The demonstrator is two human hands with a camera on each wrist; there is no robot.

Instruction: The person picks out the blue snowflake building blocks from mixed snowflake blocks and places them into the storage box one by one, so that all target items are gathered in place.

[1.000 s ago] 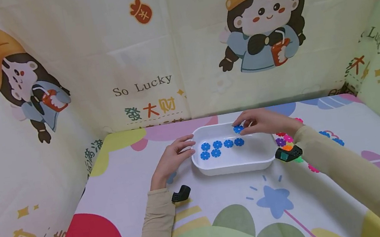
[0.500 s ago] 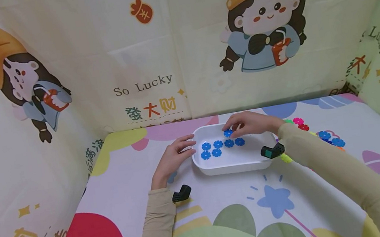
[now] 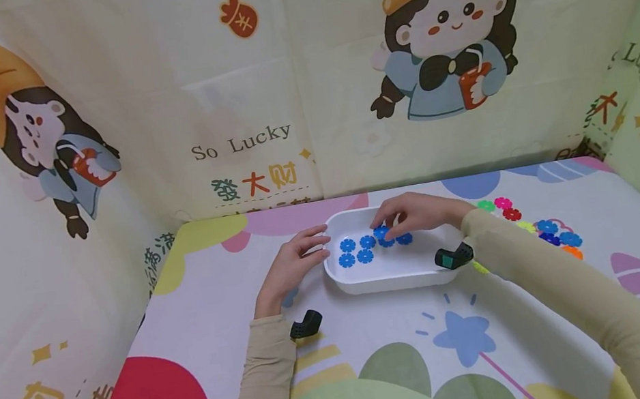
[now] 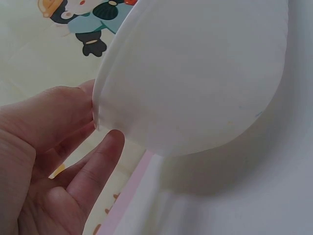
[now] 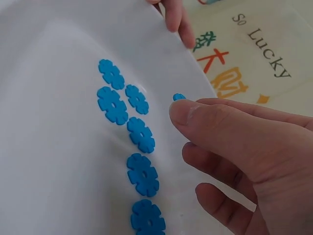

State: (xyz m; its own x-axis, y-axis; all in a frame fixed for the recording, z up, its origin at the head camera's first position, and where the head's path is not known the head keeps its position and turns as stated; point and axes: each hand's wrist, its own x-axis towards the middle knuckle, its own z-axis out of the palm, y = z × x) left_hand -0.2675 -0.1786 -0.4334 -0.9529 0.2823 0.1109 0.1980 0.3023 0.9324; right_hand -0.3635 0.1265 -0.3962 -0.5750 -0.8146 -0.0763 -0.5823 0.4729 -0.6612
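Note:
A white oval-cornered tray (image 3: 397, 282) stands on the table, with several flat blue snowflake discs (image 5: 141, 134) lying in rows inside it. My right hand (image 3: 421, 212) is over the tray's far side and pinches another blue snowflake disc (image 3: 380, 232) between thumb and fingers, just above the row. In the right wrist view only a small edge of that held disc (image 5: 179, 97) shows past the thumb. At the tray's left end my left hand (image 3: 293, 265) touches the rim and outer wall with fairly straight fingers; in the left wrist view its fingertips (image 4: 115, 139) meet the wall.
Right of the tray, loose snowflake discs (image 3: 546, 228) in blue, red, pink, green, yellow and orange lie on the patterned tablecloth (image 3: 379, 342), some hidden by the right forearm. A printed curtain (image 3: 334, 87) hangs behind the table. Each wrist wears a small black device (image 3: 453, 256).
My right hand has moved left across the tray, then slightly toward me, bringing the held blue disc close to the discs in the tray. The left hand has stayed at the rim.

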